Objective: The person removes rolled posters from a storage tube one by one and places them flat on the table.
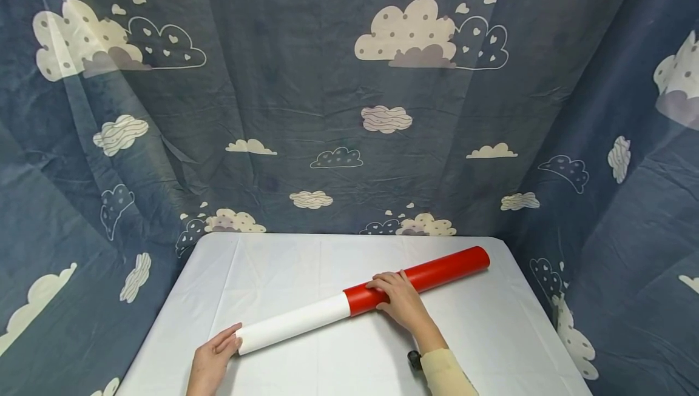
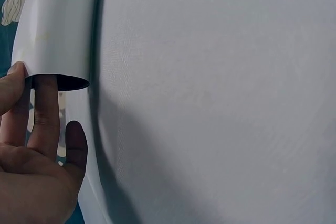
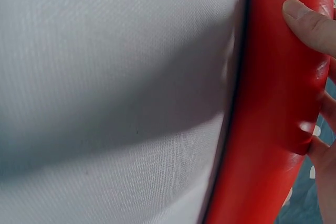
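Observation:
A long red tube (image 1: 448, 267) lies slantwise over the white table, with a white hollow tube (image 1: 295, 323) in line with its left end. In the left wrist view the white tube (image 2: 60, 30) shows a thin rim and a dark inside. My left hand (image 1: 210, 362) pinches that rim, thumb outside and fingers inside the opening. Around the red tube, near where it meets the white one, my right hand (image 1: 401, 302) grips with thumb and fingers. The right wrist view shows its fingers pressing dents into the red surface (image 3: 273, 103).
A white cloth covers the table (image 1: 284, 262). Blue fabric with a cloud print (image 1: 322, 93) hangs behind it and on both sides. A small black object (image 1: 414, 359) sits at the right wrist, beside a pale yellow sleeve (image 1: 445, 372).

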`<state>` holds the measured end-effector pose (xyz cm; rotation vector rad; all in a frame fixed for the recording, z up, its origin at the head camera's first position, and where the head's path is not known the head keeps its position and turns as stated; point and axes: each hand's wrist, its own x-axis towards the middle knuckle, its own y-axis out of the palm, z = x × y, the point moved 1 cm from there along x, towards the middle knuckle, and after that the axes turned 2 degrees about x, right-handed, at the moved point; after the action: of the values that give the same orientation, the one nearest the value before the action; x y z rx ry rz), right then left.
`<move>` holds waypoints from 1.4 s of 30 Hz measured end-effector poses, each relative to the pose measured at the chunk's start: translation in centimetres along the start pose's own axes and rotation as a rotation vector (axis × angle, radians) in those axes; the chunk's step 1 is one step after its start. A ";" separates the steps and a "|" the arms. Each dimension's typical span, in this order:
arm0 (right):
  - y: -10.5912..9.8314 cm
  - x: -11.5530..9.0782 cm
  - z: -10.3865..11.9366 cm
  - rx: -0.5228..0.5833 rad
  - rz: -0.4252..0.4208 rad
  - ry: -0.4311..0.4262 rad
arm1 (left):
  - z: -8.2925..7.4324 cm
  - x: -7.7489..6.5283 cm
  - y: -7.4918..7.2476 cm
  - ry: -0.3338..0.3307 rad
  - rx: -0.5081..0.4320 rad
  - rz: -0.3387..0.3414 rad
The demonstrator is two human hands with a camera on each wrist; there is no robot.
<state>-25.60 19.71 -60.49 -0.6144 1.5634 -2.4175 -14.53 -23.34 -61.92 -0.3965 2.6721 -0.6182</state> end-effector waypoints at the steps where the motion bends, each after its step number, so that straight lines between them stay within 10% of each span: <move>1: 0.0 0.0 0.0 0.003 0.000 0.002 | 0.0 0.0 0.0 0.000 -0.001 0.001; 42: -0.3 0.1 -0.8 0.002 -0.001 0.015 | 0.8 0.2 -1.1 -0.012 -0.004 -0.019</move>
<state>-25.97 20.43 -60.50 -0.5985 1.5665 -2.4293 -14.17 -24.64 -62.19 -0.4264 2.6617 -0.6146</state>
